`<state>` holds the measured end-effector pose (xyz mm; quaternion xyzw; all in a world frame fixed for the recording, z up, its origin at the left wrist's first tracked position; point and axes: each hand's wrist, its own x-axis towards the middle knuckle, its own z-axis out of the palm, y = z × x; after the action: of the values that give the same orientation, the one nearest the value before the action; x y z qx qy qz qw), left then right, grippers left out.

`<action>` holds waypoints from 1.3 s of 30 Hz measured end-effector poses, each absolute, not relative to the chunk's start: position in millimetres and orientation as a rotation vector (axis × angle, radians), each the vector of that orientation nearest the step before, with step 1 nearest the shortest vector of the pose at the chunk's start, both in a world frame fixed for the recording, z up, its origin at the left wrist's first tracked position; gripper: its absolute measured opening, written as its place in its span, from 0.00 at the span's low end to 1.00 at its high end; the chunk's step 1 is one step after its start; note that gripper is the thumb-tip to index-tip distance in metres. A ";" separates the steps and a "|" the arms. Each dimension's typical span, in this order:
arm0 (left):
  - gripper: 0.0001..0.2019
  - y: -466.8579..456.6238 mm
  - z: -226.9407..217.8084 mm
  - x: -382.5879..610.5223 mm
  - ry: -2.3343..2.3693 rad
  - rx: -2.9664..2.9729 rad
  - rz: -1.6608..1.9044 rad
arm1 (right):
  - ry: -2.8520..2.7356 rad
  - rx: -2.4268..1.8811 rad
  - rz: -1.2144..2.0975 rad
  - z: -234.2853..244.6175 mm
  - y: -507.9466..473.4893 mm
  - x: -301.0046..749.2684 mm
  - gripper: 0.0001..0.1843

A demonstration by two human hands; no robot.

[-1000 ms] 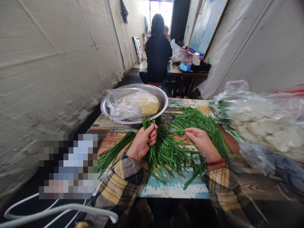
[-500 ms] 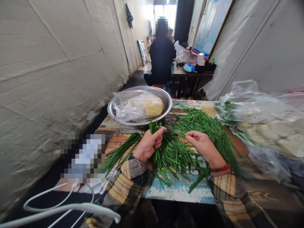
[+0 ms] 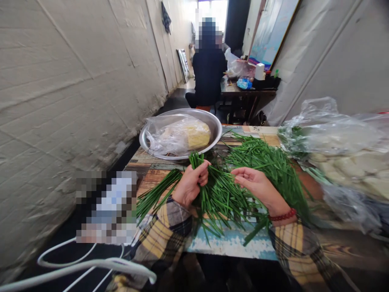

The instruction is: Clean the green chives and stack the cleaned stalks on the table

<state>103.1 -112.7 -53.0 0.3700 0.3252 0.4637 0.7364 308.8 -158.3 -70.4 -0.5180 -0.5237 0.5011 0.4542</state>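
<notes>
My left hand (image 3: 192, 183) is closed round a bunch of green chives (image 3: 212, 194), gripping it near the cut ends, which stick up above my fist. The bunch fans out toward me across the table. My right hand (image 3: 257, 183) hovers palm up just right of the bunch, fingers loosely curled, over a loose pile of chives (image 3: 267, 162). Whether it pinches a blade I cannot make out. A smaller sheaf of chives (image 3: 154, 194) lies left of my left wrist.
A metal basin (image 3: 209, 119) holding a clear bag with yellowish food sits behind the chives. Clear plastic bags of pale food (image 3: 343, 150) pile up at the right. A white brick wall runs along the left. A person in black (image 3: 209, 75) sits at a far table.
My hands have stayed almost still; the right hand has edged slightly left toward the bunch. The view has shifted a little.
</notes>
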 end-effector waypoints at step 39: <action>0.16 -120.9 -55.4 109.7 0.730 0.897 0.883 | -1.284 -1.114 1.341 -69.7 -160.5 287.9 0.21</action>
<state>109.7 -120.9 -55.4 0.4101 0.3338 0.4037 0.7466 287.9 -160.5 -69.7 -0.4543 -0.5239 0.5470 0.4690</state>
